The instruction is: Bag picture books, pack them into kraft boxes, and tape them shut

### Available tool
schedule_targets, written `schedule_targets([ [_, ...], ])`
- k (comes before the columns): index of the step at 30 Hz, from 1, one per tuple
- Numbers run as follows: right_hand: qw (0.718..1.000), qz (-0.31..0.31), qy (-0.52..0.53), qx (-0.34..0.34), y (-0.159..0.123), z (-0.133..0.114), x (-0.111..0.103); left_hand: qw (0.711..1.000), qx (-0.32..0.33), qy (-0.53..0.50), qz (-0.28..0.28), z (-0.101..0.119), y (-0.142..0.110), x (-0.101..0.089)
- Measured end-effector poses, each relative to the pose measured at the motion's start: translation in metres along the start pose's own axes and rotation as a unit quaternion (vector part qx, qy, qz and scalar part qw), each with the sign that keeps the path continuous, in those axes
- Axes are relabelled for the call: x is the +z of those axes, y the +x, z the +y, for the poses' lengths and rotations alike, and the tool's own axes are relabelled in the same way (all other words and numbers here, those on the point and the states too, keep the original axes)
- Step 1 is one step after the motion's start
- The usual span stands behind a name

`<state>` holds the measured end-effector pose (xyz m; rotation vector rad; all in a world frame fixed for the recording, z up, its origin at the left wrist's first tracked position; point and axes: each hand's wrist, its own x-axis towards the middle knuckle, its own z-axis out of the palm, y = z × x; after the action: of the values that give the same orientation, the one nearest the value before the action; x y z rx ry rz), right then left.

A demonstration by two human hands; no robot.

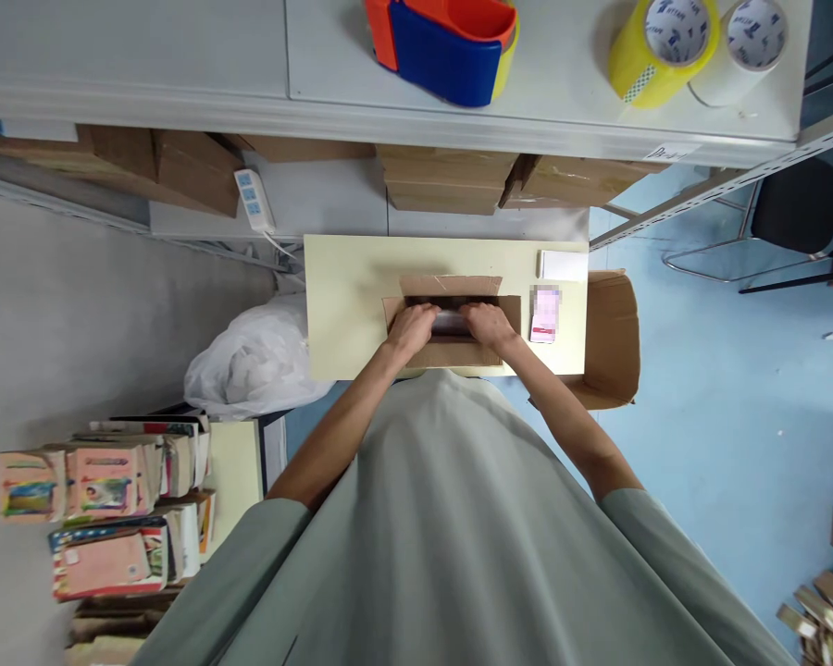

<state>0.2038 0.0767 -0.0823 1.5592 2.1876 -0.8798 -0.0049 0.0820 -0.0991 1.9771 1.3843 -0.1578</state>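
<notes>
An open cardboard box (451, 354) stands on the pale yellow table (351, 305), its flaps folded outward. My left hand (414, 331) reaches in over its left side, fingers curled on the end of a flat greyish item (450, 322) in the box opening. From the right, my right hand (487, 326) grips the other end of that item. What kind of item it is, I cannot make out. Just right of the box lie a phone with a pinkish screen (545, 314) and a white stack of paper or cards (563, 265).
A shelf (201, 55) above carries a blue and orange tape dispenser (448, 55) and tape rolls (666, 46). Below it sit cardboard boxes (448, 176) and a power strip (254, 201). A white plastic bag (256, 356), stacked books (121, 499) and a large open carton (611, 338) flank the table.
</notes>
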Motion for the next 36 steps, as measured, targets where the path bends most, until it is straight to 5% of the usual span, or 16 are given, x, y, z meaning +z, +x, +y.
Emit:
schedule_targets([
  [3,0.998,0.044,0.040,0.012,-0.018,0.005,0.003,0.998,0.014,-0.035,0.046,-0.005,-0.017,-0.005],
  [6,0.979,0.164,0.113,0.033,-0.045,0.022,0.007,0.983,-0.006,-0.073,0.169,-0.018,-0.040,-0.010],
  [11,0.892,0.358,0.226,0.159,-0.078,0.055,0.030,0.936,-0.103,-0.109,0.317,-0.044,-0.072,-0.007],
  [15,0.876,0.350,0.313,0.115,-0.088,0.050,0.046,0.943,-0.043,-0.144,0.296,-0.040,-0.083,0.007],
  [22,0.962,0.198,0.176,-0.072,-0.087,0.032,0.049,0.987,0.074,-0.079,0.122,-0.023,-0.084,0.033],
  [26,0.963,0.195,0.163,-0.087,-0.076,0.045,0.051,0.984,0.065,-0.092,0.140,-0.042,-0.070,0.037],
  [29,0.949,0.246,0.195,-0.045,-0.062,0.055,0.055,0.973,0.033,-0.125,0.190,-0.054,-0.054,0.037],
  [32,0.919,0.315,0.227,0.069,-0.046,0.063,0.061,0.959,-0.006,-0.153,0.240,-0.057,-0.036,0.034],
  [36,0.900,0.319,0.277,0.108,-0.030,0.073,0.064,0.956,-0.016,-0.175,0.237,-0.054,-0.017,0.025],
])
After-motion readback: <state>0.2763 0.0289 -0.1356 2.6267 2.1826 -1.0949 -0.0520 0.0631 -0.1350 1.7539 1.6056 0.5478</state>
